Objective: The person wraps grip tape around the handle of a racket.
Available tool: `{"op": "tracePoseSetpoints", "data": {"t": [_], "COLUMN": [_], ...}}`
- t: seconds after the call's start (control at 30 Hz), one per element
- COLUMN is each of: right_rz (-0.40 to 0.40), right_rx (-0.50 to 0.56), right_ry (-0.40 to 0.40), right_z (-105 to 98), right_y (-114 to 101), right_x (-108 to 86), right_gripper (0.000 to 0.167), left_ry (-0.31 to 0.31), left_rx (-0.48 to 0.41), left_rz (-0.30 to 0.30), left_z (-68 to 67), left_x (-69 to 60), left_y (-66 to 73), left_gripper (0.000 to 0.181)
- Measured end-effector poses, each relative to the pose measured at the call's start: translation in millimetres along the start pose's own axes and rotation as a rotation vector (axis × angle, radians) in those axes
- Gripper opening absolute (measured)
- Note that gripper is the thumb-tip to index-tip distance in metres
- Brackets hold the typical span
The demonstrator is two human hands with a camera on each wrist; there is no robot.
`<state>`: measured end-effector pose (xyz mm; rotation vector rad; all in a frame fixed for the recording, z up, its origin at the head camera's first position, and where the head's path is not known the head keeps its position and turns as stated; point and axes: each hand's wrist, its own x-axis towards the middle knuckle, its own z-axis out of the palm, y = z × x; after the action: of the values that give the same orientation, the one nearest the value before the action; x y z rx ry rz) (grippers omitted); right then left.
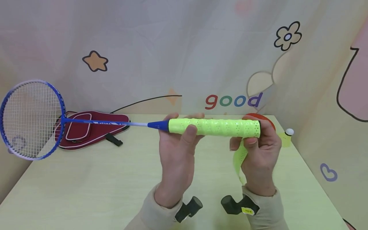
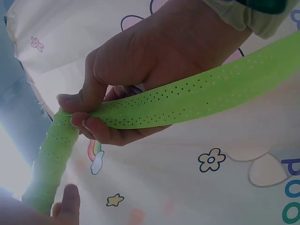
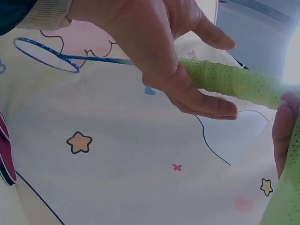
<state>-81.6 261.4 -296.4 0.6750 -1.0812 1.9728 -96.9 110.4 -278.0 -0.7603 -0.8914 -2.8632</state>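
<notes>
A blue and white badminton racket (image 1: pixel 104 122) is held level in front of me, its head to the left. Perforated lime-green overgrip tape (image 1: pixel 212 127) wraps its handle, with a loose tail (image 1: pixel 240 159) hanging from the butt end. My left hand (image 1: pixel 178 156) holds the handle near the blue cone, thumb across the front and fingers behind. At the butt, my right hand (image 1: pixel 260 159) grips the handle and pinches the tape. The left wrist view shows this tail (image 2: pixel 178 101) stretching away from the pinching thumb and finger; the handle (image 3: pixel 225 79) also crosses the right wrist view.
A dark red racket bag (image 1: pixel 96 137) lies at the table's back left. A yellow shuttlecock (image 1: pixel 285 140) with a white tip is at the back right. Partly hidden behind my right hand is a red rounded thing (image 1: pixel 270 122). Printed cloth walls surround the pale table (image 1: pixel 95 188).
</notes>
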Motion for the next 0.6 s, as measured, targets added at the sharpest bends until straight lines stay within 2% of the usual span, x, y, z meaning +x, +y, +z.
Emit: {"op": "tracePoseSetpoints", "data": {"t": [0.07, 0.13, 0.23, 0.37, 0.5, 0.6], "right_rz": [0.000, -0.002, -0.010, -0.051, -0.099, -0.096], "right_rx": [-0.015, -0.050, -0.099, -0.096, -0.041, -0.011], "right_ry": [0.012, 0.005, -0.041, -0.085, -0.073, -0.057], "right_z": [-1.0, -1.8, -2.3, -0.2, 2.0, 1.7], "right_y": [-0.4, -1.2, -2.6, -2.4, -0.7, -1.0], "right_x": [1.6, 2.8, 3.5, 4.5, 5.9, 5.4], "right_gripper": [0.050, 0.052, 0.052, 0.046, 0.036, 0.034], "left_ry": [-0.053, -0.080, -0.048, -0.005, 0.048, 0.074], "left_rx": [-0.027, -0.038, -0.010, 0.008, 0.012, 0.023], "left_rz": [0.028, 0.055, 0.067, 0.055, 0.021, -0.004], "left_z": [0.0, -0.4, -2.2, -3.3, -2.4, -2.0], "left_x": [-0.4, -0.1, 0.8, 1.6, 0.9, 0.5], "left_y": [-0.2, 0.3, 1.0, 1.9, 1.7, 1.6], "left_gripper": [0.043, 0.041, 0.038, 0.039, 0.040, 0.039]}}
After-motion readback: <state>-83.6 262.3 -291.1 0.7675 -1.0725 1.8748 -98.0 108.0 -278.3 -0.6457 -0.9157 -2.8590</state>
